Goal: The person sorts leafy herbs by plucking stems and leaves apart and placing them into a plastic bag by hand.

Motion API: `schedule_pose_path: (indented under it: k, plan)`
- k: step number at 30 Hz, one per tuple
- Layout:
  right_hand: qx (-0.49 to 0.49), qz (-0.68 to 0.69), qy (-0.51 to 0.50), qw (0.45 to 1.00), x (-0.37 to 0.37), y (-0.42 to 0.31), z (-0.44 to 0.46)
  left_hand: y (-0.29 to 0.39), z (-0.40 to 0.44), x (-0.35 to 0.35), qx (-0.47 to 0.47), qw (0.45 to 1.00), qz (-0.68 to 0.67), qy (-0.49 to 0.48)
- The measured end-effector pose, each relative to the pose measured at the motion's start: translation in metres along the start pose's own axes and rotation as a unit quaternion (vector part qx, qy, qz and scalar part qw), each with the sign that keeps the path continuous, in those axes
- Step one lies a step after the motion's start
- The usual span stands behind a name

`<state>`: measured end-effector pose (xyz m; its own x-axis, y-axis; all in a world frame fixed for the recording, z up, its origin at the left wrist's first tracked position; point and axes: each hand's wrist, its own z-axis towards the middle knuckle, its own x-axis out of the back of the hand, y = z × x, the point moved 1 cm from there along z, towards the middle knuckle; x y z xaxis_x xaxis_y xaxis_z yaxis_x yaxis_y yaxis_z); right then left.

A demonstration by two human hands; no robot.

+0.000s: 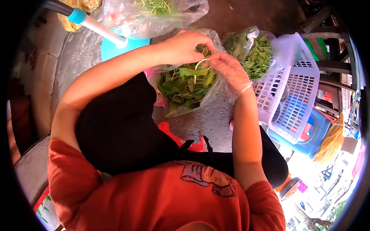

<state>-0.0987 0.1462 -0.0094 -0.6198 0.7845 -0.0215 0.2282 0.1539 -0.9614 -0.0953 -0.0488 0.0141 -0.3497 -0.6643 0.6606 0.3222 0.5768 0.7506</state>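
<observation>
Left hand (189, 48) curled, fingertips nearly together, its grip unclear, gloved right hand (230, 72) pinching a pale stem (197, 68), both over the upper edge of a clear bag (210, 100), leaves (179, 86) filling it, second leafy bag (246, 43) off its right edge, lilac basket (298, 86) beyond

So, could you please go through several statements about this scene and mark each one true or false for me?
1. The right hand wears a clear plastic glove. True.
2. The left hand is gloved too. False: it is bare.
3. A plastic bag holding leafy greens is below the hands. True.
4. The perforated basket is on the person's left. False: it is on the right.
5. The person's shirt is blue. False: it is orange-red.
</observation>
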Motion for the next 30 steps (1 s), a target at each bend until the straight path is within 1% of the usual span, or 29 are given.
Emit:
schedule_pose_path:
  k: [2,3,4,6,7,10,11,14,15,17,20,23,24,26,27,28,30]
  plan:
    - [0.010,0.074,0.023,0.997,-0.001,0.006,0.000,-0.007,-0.005,-0.005,-0.003,0.993,-0.091,0.081]
    - [0.009,0.104,0.042,0.994,-0.002,0.012,0.003,-0.010,-0.003,-0.007,-0.007,0.983,-0.096,0.158]
    - [0.008,0.134,0.061,0.989,-0.002,0.015,0.004,-0.016,-0.002,-0.005,0.018,0.983,-0.097,0.152]
    - [0.020,0.150,0.096,0.984,-0.004,0.016,0.004,-0.018,-0.004,0.007,0.066,0.983,-0.101,0.141]
    - [0.026,0.156,0.112,0.981,-0.006,0.016,0.005,-0.017,-0.004,0.008,0.116,0.981,-0.136,0.079]
    - [0.048,0.098,0.149,0.983,-0.013,0.007,0.004,-0.016,-0.004,-0.005,0.089,0.979,-0.183,0.001]
    - [0.050,0.114,0.170,0.977,-0.015,0.008,0.005,-0.016,-0.004,-0.007,0.086,0.980,-0.179,-0.011]
    - [0.081,0.012,0.167,0.982,-0.013,0.011,0.008,-0.021,-0.002,-0.011,0.120,0.956,-0.269,0.010]
    - [0.098,-0.050,0.183,0.977,-0.012,0.010,0.008,-0.021,-0.001,-0.011,0.119,0.959,-0.256,0.000]
    - [0.132,-0.172,0.211,0.953,-0.012,0.010,0.007,-0.020,0.000,-0.010,0.119,0.966,-0.228,-0.017]
    - [0.211,-0.314,0.248,0.892,-0.017,0.006,0.009,-0.020,0.001,-0.010,0.096,0.977,-0.185,-0.040]
    - [0.232,-0.231,0.294,0.898,-0.011,0.015,0.016,-0.025,0.001,-0.013,0.124,0.956,-0.260,-0.054]
    - [0.200,-0.226,0.326,0.896,-0.003,0.015,0.015,-0.024,0.000,-0.012,0.130,0.947,-0.286,-0.062]
    - [0.186,-0.197,0.314,0.910,0.014,0.011,0.013,-0.020,-0.007,-0.012,0.200,0.894,-0.387,-0.107]
    - [0.200,-0.199,0.265,0.922,0.021,0.007,0.014,-0.018,-0.011,-0.012,0.234,0.860,-0.435,-0.129]
    - [0.212,-0.207,0.218,0.930,0.021,0.007,0.012,-0.020,-0.013,-0.013,0.239,0.856,-0.435,-0.143]
    - [0.236,-0.224,0.123,0.938,0.007,-0.025,0.002,-0.023,-0.014,-0.015,0.245,0.850,-0.435,-0.170]
